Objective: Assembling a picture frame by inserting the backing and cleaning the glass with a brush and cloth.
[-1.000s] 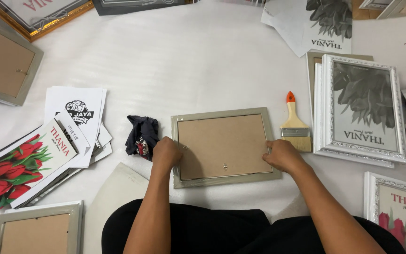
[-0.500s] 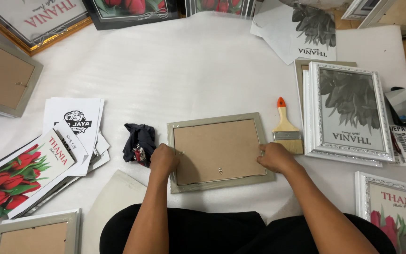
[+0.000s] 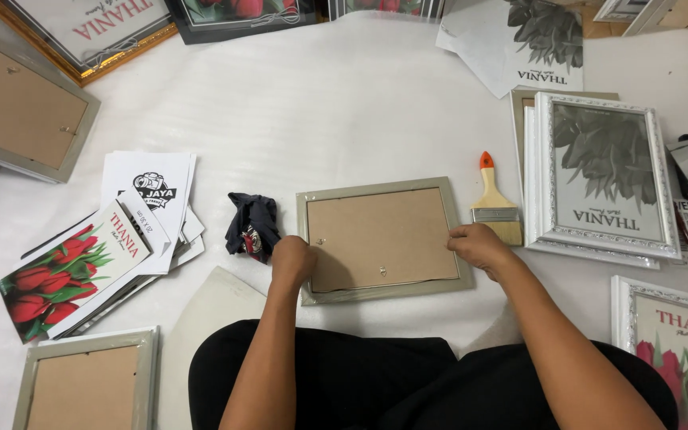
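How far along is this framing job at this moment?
Done: two white framed leaf prints stacked face up at right. In hand: left hand and right hand press the backing of a face-down silver frame. Left: loose prints and another face-down frame.

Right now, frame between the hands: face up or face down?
Face down. The frame shows its brown backing board, not a print. Left hand and right hand press on its side edges.

Single head-worn camera, looking steeply down from close above, white work surface (image 3: 376,111) filling the view
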